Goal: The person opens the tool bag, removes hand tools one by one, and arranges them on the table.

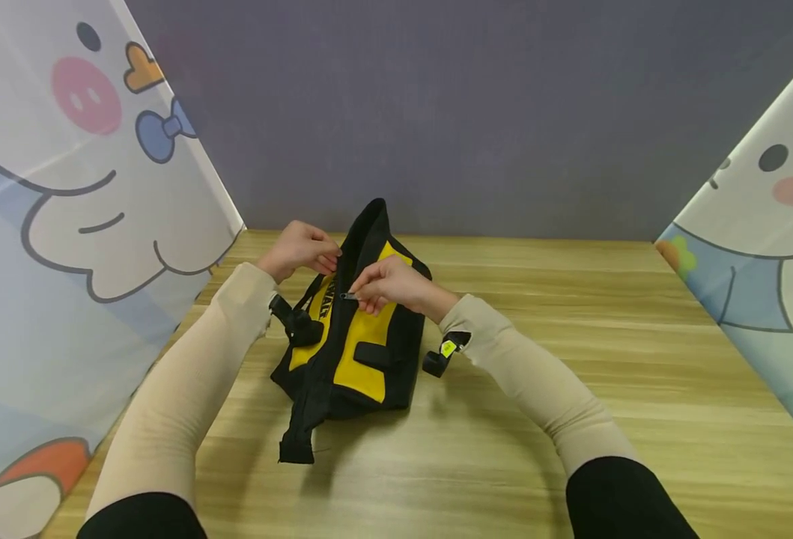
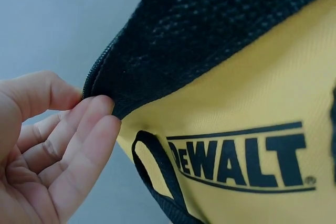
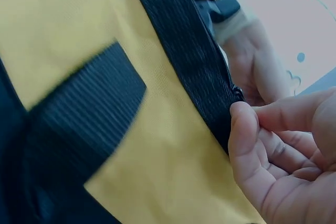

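Observation:
A black and yellow tool bag with DEWALT lettering on its side stands on the wooden table, its top partly unzipped toward the far end. My left hand pinches the black edge of the opening between thumb and fingers; the left wrist view shows that edge close up. With thumb and index finger, my right hand pinches the zipper pull midway along the top. In the right wrist view the slider peeks out beside the fingertips. Near me, a black strap end hangs off the bag.
The wooden table extends to the right of the bag. A grey panel rises behind it, and cartoon-printed panels flank both sides. Each wrist carries a small black camera. A black handle loop sits on the bag's side.

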The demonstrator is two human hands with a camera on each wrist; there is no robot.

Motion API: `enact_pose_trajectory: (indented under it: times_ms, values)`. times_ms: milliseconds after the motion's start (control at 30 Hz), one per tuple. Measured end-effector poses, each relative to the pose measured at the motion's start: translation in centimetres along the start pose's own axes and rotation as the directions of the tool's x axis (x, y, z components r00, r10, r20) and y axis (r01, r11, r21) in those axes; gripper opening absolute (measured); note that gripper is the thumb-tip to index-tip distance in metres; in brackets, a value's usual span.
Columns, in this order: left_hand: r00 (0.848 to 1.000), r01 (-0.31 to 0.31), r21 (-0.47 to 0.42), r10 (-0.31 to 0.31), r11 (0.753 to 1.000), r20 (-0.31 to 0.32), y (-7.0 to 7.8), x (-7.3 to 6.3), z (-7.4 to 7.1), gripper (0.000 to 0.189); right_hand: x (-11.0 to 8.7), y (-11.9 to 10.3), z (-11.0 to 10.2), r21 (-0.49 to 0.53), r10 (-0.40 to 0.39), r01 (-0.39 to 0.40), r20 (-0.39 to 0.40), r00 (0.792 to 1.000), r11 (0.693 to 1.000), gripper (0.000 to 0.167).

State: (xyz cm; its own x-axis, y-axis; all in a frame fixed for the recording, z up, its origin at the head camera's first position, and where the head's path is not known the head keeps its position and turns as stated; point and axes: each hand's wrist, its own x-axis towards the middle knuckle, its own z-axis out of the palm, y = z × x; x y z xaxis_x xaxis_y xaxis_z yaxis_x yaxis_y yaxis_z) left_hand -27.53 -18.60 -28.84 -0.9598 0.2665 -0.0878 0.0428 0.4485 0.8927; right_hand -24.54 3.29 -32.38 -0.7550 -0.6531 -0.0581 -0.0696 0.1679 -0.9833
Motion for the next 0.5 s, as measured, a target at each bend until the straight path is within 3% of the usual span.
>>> enact_pose_trajectory:
  times_ms: [500]
  values:
    - [1.0,0.003,-0.014,-0.003,1.0,-0.01,0.0,-0.2,-0.9,0.02,-2.4,0.0,2.8,0.001,-0.059,0.06,0.151,0.987,0.998,0.013]
